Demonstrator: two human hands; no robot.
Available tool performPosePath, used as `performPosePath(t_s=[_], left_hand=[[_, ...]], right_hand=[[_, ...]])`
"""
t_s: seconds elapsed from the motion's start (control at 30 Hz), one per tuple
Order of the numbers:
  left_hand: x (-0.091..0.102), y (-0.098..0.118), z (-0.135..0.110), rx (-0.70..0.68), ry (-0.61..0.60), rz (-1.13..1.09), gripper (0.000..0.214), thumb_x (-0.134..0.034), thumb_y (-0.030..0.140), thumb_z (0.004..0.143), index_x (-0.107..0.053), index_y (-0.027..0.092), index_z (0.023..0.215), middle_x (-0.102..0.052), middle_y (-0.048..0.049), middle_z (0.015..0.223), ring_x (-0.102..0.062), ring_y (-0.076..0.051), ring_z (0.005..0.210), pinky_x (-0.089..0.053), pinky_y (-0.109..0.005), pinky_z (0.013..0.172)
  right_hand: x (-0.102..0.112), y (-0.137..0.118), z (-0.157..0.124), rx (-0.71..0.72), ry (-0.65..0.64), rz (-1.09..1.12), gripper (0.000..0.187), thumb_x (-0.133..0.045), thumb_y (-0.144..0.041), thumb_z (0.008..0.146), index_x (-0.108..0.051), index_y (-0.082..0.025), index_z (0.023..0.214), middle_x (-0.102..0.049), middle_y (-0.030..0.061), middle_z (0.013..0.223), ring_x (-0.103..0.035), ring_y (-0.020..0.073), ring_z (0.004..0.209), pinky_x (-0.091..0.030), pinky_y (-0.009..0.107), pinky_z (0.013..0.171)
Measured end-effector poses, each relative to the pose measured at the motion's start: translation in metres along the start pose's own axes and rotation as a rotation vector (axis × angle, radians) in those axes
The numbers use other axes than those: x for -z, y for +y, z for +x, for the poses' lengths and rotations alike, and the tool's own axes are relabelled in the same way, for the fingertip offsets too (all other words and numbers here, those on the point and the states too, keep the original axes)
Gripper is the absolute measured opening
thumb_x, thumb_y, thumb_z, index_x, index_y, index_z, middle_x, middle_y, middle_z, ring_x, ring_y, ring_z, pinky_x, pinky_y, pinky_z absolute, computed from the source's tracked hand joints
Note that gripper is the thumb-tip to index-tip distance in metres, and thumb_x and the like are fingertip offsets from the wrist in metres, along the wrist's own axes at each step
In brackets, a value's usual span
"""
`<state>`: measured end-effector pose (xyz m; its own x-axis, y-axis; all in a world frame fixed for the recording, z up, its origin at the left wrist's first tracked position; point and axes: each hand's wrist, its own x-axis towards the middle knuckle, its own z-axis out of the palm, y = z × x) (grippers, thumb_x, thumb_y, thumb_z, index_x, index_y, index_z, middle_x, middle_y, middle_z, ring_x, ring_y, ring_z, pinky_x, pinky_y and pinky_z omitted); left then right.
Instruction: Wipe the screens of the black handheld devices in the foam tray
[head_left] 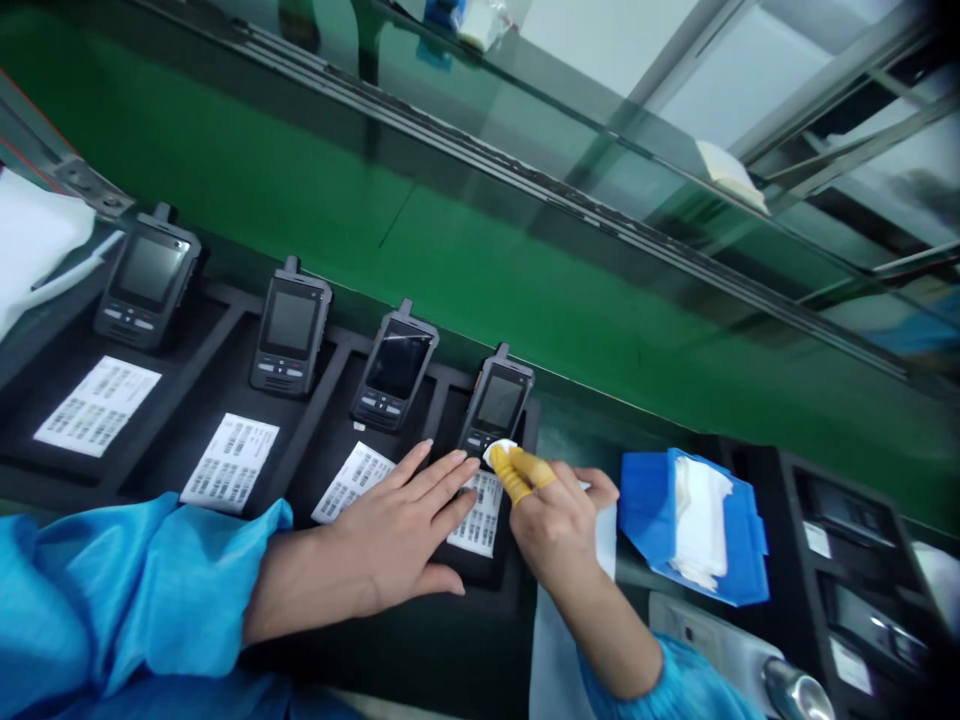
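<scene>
Several handheld radios with screens and stub antennas stand in a row in a black foam tray (300, 455). The rightmost handheld radio (500, 402) is nearest to my hands. My right hand (551, 515), with yellow finger cots on two fingers, pinches a small white wipe (498, 452) against the lower front of that radio. My left hand (405, 530) lies flat with fingers stretched out, partly over the rightmost barcode label sheet (480, 520) and the neighbouring label sheet (356, 480). Nothing shows in its grasp.
A blue bin (649, 500) with folded white wipes (701, 515) stands to the right, near a metal-topped dispenser (799, 690). Further right, another black tray (795, 530) holds more devices. Behind the row rises a green panel (450, 270) under a glass shelf (600, 120).
</scene>
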<state>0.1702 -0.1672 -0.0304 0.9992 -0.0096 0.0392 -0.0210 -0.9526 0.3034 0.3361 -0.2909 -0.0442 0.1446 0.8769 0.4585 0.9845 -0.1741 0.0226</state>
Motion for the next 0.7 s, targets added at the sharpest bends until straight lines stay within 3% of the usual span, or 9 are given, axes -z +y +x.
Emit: performPosePath(t_s=[0.17, 0.33, 0.5, 0.7], left_hand=[[-0.001, 0.0, -0.002, 0.001, 0.03, -0.016, 0.068, -0.046, 0.061, 0.086, -0.047, 0.011, 0.131, -0.035, -0.0157, 0.145, -0.026, -0.03, 0.137, -0.015, -0.05, 0.112], [0.002, 0.0, -0.004, -0.006, 0.06, 0.002, 0.067, -0.052, 0.058, 0.084, -0.048, 0.01, 0.13, -0.037, -0.0173, 0.144, -0.029, -0.03, 0.136, -0.017, -0.049, 0.112], [0.006, 0.0, -0.005, -0.012, 0.036, 0.043, 0.067, -0.051, 0.059, 0.085, -0.049, 0.008, 0.129, -0.037, -0.0182, 0.143, -0.03, -0.031, 0.135, -0.019, -0.049, 0.111], [0.006, 0.0, -0.006, -0.02, 0.037, 0.074, 0.066, -0.048, 0.06, 0.085, -0.051, 0.009, 0.128, -0.039, -0.0187, 0.142, -0.032, -0.031, 0.135, -0.021, -0.048, 0.11]], right_hand=[[0.01, -0.01, -0.002, -0.015, 0.015, -0.01, 0.028, -0.046, 0.0, 0.075, -0.065, -0.021, 0.077, -0.064, 0.0004, 0.083, -0.05, 0.0135, 0.076, -0.026, 0.036, 0.079], [0.006, 0.002, 0.038, -0.018, 0.109, -0.157, 0.024, -0.047, 0.001, 0.068, -0.058, -0.019, 0.06, -0.061, 0.0025, 0.081, -0.045, 0.0154, 0.074, -0.026, 0.037, 0.078], [-0.005, 0.007, 0.07, -0.032, 0.154, -0.297, 0.021, -0.047, -0.001, 0.065, -0.054, -0.018, 0.055, -0.054, 0.0037, 0.073, -0.042, 0.017, 0.074, -0.024, 0.04, 0.078], [0.003, 0.016, 0.07, -0.067, 0.1, -0.269, 0.022, -0.046, -0.003, 0.066, -0.048, -0.019, 0.051, -0.042, -0.0003, 0.061, -0.041, 0.0174, 0.073, -0.025, 0.04, 0.078]])
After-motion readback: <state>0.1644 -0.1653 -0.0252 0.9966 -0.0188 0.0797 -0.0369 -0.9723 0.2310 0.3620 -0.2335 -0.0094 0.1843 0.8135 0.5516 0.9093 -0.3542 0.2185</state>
